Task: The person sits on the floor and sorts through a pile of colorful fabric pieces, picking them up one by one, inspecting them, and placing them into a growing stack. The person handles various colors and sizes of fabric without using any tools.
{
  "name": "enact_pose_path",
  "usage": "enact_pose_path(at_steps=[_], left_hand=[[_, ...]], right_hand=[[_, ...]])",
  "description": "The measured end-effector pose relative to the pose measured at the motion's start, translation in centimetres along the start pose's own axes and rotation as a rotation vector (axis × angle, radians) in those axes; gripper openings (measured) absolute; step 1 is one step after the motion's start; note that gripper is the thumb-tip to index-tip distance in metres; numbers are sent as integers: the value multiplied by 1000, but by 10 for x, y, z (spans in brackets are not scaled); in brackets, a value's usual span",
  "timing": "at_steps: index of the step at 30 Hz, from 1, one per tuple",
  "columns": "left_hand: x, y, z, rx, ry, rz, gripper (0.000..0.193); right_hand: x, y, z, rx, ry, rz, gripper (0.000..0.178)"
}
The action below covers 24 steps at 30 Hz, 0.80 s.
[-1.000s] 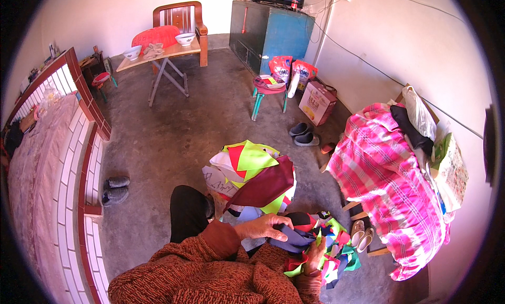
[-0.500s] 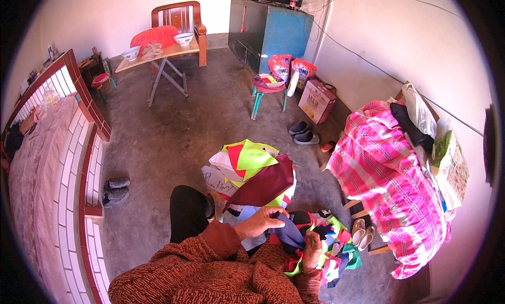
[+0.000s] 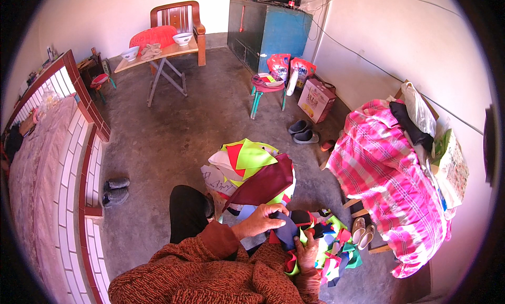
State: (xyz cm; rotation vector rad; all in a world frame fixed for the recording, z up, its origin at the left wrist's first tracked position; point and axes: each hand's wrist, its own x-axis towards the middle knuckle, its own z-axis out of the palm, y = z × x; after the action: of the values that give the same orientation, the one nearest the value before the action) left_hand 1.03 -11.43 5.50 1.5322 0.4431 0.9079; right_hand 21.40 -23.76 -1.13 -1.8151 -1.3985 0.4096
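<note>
A dark navy cloth piece (image 3: 285,232) hangs from my left hand (image 3: 259,221), its upper edge pinched between thumb and fingers. Just right of it, my right hand (image 3: 307,251) is closed, with a narrow lime-green cloth scrap (image 3: 303,238) showing between the thumb and fingers. Under and beyond this hand lies a heap of small cloth scraps (image 3: 330,246) in red, green, black, white and blue. In front of my knees stands a rounded pile of larger cloth pieces (image 3: 246,170), with lime, red and maroon ones on top.
A pink checked cloth (image 3: 384,183) covers furniture on the right; light shoes (image 3: 363,233) sit beside it. Dark slippers (image 3: 303,132) lie ahead, grey ones (image 3: 115,192) at left. Farther off stand a small stool (image 3: 267,85), a folding table (image 3: 123,65) with bowls, and a blue cabinet (image 3: 286,35).
My right hand has shifted slightly down from the navy piece's edge, and a lime strip now shows between its fingers. The navy piece hangs flatter from my left hand, which has barely moved.
</note>
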Motion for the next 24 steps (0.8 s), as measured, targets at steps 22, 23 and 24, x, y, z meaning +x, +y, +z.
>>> enact_pose_path(at_steps=[22, 23, 24], left_hand=[[-3, 49, -47, -224, 344, -17, 13], [-5, 51, -50, -228, 364, -23, 13], [-6, 55, -52, -232, 384, -29, 13]], right_hand=[[-2, 36, 16, 275, 147, 42, 31], [-2, 38, 17, 282, 155, 40, 31], [-2, 38, 18, 290, 162, 38, 30]])
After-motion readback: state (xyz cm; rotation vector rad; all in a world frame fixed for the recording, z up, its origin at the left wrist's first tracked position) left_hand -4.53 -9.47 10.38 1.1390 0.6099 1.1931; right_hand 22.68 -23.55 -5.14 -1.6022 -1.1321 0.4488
